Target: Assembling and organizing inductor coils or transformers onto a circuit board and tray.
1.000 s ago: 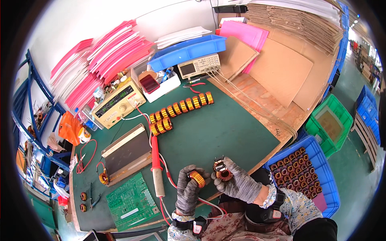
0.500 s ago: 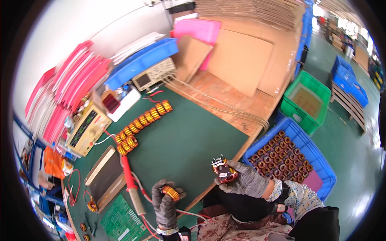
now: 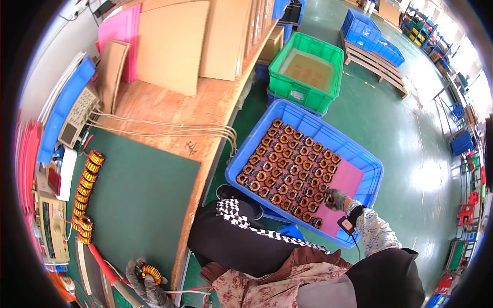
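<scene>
My left hand (image 3: 147, 287), in a grey glove, is closed around a copper-wound toroidal coil (image 3: 152, 273) over the near edge of the green work mat. My right hand (image 3: 336, 199), also gloved, reaches into a blue crate (image 3: 239, 156) at its right part. Its fingers are closed at the end of the coil rows, on a toroidal coil mostly hidden by the glove. Several rows of coils (image 3: 287, 169) stand in the crate on a pink sheet (image 3: 349, 179), whose right strip shows bare.
A line of copper coils (image 3: 85, 192) lies at the mat's left, near a red-and-grey probe (image 3: 105, 264). Bench instruments (image 3: 74, 120), cables (image 3: 169, 131) and cardboard sheets (image 3: 169, 46) are on the wooden bench. Beyond the crate stands a green bin (image 3: 303, 92); further off is a pallet (image 3: 375, 64).
My view has swung right toward the blue crate. My right hand has moved from the bench's edge into the crate with its coil. My left hand still holds its coil over the mat.
</scene>
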`<state>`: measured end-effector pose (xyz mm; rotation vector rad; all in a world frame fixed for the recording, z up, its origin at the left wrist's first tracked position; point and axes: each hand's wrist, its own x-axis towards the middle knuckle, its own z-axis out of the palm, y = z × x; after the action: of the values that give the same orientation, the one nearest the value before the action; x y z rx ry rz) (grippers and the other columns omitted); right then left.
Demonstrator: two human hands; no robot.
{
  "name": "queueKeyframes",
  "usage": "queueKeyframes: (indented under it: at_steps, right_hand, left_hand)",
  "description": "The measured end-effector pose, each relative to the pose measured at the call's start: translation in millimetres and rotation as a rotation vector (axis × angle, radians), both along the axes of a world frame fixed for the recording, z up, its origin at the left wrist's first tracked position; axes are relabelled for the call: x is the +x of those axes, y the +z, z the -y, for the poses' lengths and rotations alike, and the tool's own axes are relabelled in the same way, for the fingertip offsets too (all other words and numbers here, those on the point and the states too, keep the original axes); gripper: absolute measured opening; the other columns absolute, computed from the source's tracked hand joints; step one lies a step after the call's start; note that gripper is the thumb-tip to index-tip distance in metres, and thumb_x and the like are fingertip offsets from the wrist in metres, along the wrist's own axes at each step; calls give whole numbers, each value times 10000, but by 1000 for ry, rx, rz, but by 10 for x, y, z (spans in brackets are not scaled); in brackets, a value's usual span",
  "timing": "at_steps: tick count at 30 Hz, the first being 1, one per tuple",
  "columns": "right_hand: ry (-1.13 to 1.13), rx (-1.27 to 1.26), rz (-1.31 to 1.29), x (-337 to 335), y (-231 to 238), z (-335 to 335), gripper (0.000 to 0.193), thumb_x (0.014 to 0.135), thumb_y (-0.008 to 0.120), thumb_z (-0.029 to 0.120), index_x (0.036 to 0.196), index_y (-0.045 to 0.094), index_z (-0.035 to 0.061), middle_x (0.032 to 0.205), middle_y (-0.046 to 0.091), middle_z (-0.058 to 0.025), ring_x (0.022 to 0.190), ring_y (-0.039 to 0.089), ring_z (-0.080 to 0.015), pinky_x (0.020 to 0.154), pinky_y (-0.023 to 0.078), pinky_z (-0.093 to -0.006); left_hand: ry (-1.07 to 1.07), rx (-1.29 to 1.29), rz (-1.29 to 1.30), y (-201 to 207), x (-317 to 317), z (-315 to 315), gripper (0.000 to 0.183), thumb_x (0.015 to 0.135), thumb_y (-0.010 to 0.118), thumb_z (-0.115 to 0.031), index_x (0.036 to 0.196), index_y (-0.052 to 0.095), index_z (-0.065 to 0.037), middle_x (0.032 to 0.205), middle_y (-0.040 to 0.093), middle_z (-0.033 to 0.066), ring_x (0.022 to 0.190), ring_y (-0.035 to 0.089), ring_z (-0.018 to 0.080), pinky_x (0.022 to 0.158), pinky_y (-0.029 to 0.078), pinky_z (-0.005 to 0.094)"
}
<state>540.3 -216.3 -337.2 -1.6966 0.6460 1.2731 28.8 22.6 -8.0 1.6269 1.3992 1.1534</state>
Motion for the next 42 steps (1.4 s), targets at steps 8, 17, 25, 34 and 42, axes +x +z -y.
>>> queueKeyframes:
  at_steps: [8,17,25,34,42]
  right_hand:
    - [275,68,-269,-369,-198,561,248,820,598,318,758,586,78,646,536,-77,608,550,-215,561,520,-357]
    - [416,-251,-30,-300,-388,511,297,809,559,378,738,636,100,744,617,-88,640,603,-221,617,513,-364]
    - [1155,-769,494,-449,-35,242,501,763,539,498,990,676,73,1002,653,-163,970,620,-308,806,488,-381]
    - [1199,-602,294,-339,-115,186,418,716,642,456,848,691,63,851,666,-137,807,652,-264,696,492,-371]
    - [1107,-490,256,-352,-586,411,321,766,617,358,718,655,43,632,612,-83,560,580,-219,536,448,-359]
  left_hand:
    - [-16,26,-237,175,80,32,560,888,489,-450,1165,485,37,1099,556,150,960,526,261,857,429,351]
    - [57,15,-360,277,276,87,589,892,454,-494,1147,507,35,1071,566,160,978,526,280,887,424,361]
    - [25,-17,-286,263,282,82,592,904,415,-497,1148,509,34,1083,563,158,975,533,284,886,426,361]
    - [67,161,-399,26,-52,56,506,917,445,-401,1188,502,22,1048,572,146,919,554,249,800,466,351]
    - [63,-117,24,-101,-103,-30,477,842,581,-290,1239,464,-54,1138,540,62,860,520,104,508,416,163]
